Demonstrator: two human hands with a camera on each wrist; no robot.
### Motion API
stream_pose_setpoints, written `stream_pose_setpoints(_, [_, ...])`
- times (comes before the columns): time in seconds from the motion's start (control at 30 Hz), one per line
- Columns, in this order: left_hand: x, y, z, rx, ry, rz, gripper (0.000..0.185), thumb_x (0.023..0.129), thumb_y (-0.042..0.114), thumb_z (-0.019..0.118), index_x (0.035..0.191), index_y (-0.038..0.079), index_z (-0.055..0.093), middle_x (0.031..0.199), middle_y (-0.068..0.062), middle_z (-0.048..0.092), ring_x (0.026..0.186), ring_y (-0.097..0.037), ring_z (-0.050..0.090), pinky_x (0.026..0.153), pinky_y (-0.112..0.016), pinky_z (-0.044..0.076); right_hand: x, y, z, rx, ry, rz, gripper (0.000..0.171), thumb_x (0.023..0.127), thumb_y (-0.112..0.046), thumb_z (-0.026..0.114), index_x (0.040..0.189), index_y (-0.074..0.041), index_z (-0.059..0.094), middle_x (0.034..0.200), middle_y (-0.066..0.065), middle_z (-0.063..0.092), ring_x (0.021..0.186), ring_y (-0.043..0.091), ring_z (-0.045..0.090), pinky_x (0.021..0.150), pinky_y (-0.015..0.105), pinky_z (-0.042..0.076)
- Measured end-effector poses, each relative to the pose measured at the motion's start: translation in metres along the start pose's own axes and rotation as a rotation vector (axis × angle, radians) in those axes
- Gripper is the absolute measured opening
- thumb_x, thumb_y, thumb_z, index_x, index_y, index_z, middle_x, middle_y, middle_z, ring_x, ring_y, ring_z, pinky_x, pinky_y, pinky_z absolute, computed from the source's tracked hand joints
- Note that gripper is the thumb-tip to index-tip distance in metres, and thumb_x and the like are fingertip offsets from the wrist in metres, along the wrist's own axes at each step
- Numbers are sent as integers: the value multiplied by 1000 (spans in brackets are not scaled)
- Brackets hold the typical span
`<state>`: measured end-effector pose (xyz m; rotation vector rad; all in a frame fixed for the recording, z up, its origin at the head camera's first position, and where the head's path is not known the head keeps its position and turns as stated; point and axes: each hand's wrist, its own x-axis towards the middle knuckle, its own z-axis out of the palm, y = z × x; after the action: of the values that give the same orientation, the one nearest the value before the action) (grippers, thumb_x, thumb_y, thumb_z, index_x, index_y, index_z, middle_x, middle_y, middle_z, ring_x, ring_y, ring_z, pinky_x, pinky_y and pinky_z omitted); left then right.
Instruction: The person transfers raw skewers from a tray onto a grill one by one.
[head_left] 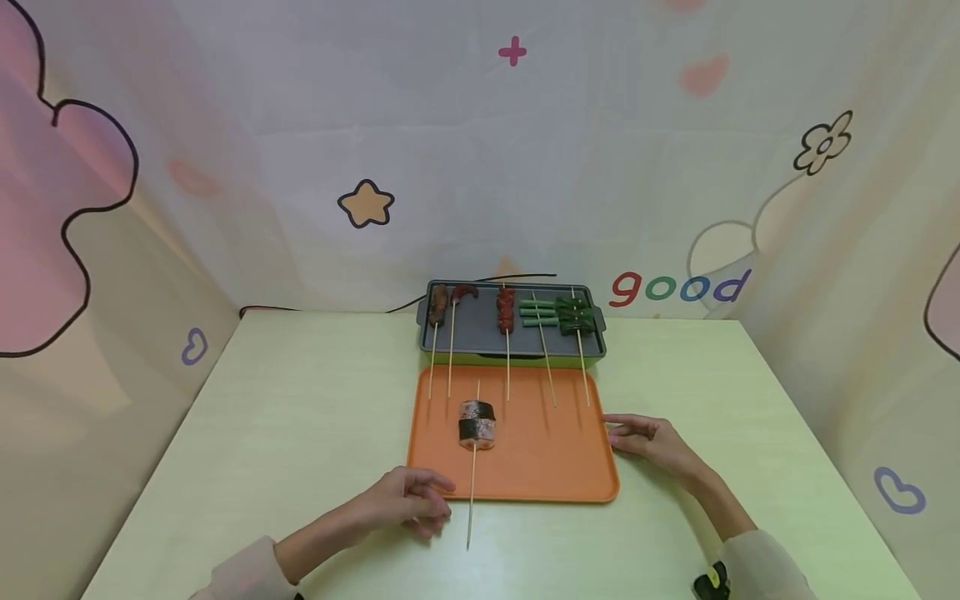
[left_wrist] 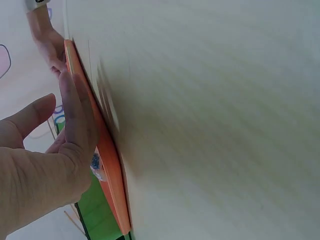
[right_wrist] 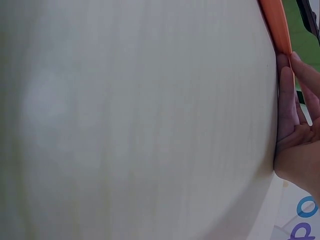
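Left hand (head_left: 408, 502): rests loosely curled on the table, empty, just beside the skewer (head_left: 472, 467) stick.
Right hand (head_left: 648, 440): flat, fingertips touching the orange tray (head_left: 570, 467) edge.
Skewer: lies on the tray, stick overhanging the front rim.
Risk: a nudge to the tray could roll the skewer off.

Pale green table (head_left: 300, 417). On it, an orange tray (head_left: 540, 467) near the front, a grey grill pan (head_left: 480, 329) just behind, touching the tray, and both hands resting flat.

Skewer (head_left: 476, 433) on tray (head_left: 540, 467), grill pan (head_left: 480, 329) behind, hands flanking tray
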<state>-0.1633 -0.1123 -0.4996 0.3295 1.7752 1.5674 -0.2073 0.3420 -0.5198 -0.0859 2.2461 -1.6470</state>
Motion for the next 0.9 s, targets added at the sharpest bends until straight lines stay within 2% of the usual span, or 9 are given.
stream_pose_setpoints(0.23, [-2,-5,7,-44,-28,-23,47,100,9,63,142,-8,51,110,-21,74,89,-21,75,76,-35,64,-1,0,1,-24,13,4,45,102,-7,59,145,6,52,122,14,72,101,-3,68,91,20,58])
stream_pose_setpoints(0.5, [-1,-6,14,-105,-37,-50,56,100,10,65,148,-8,43,120,-20,72,102,-25,75,82,-33,63,-1,0,0,-29,7,-2,45,102,-7,59,145,5,52,120,11,73,101,-4,68,90,18,58])
stream_pose_setpoints(0.7, [2,-6,18,-141,-43,-58,55,100,12,65,148,-7,44,124,-19,71,110,-28,73,89,-36,62,0,0,1,-44,16,12,46,102,-10,61,146,2,53,121,10,73,101,-4,68,89,17,57])
stream_pose_setpoints(0.9, [5,-5,22,-187,-34,-71,56,100,12,66,148,-7,44,126,-19,71,108,-23,73,93,-35,61,1,0,2,-32,20,21,48,101,-13,64,146,2,54,123,11,71,102,-4,68,89,18,58])
